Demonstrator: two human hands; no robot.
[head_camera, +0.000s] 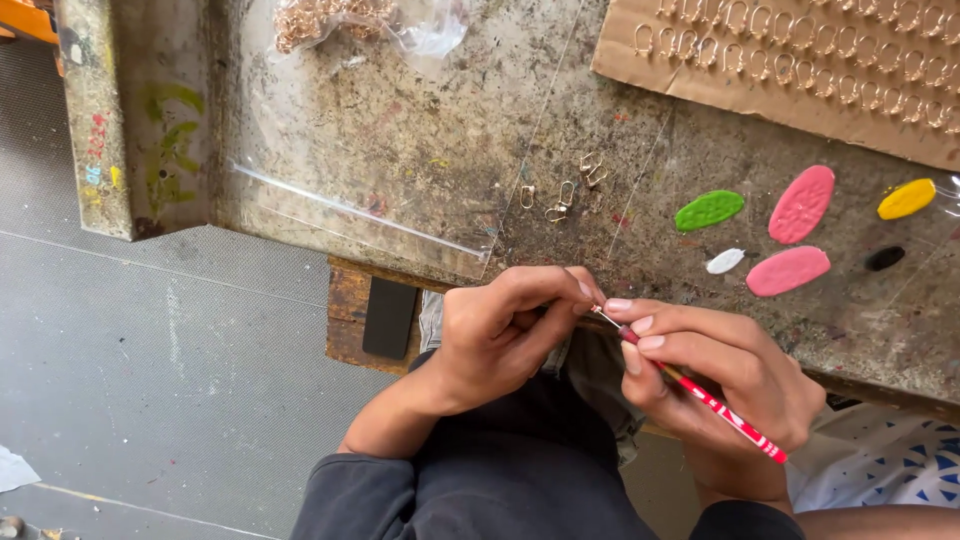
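Note:
My right hand (715, 375) holds a thin red brush (715, 405) like a pencil, its tip pointing left toward my left hand. My left hand (500, 330) is pinched shut at the fingertips on a small piece, which the fingers mostly hide. Both hands hover at the near edge of a stained worktable (450, 130). A few small gold metal loops (565, 190) lie loose on the table just beyond my hands. Blobs of colour sit to the right: green (709, 210), two pink (800, 205), white (724, 261), yellow (906, 198) and black (885, 258).
A cardboard sheet (700, 80) with rows of gold loops lies at the back right. A clear plastic bag (340, 20) of more loops sits at the back left. A clear plastic sheet (300, 190) covers the table's left part. A black phone (388, 317) rests on a wooden ledge. Grey floor lies to the left.

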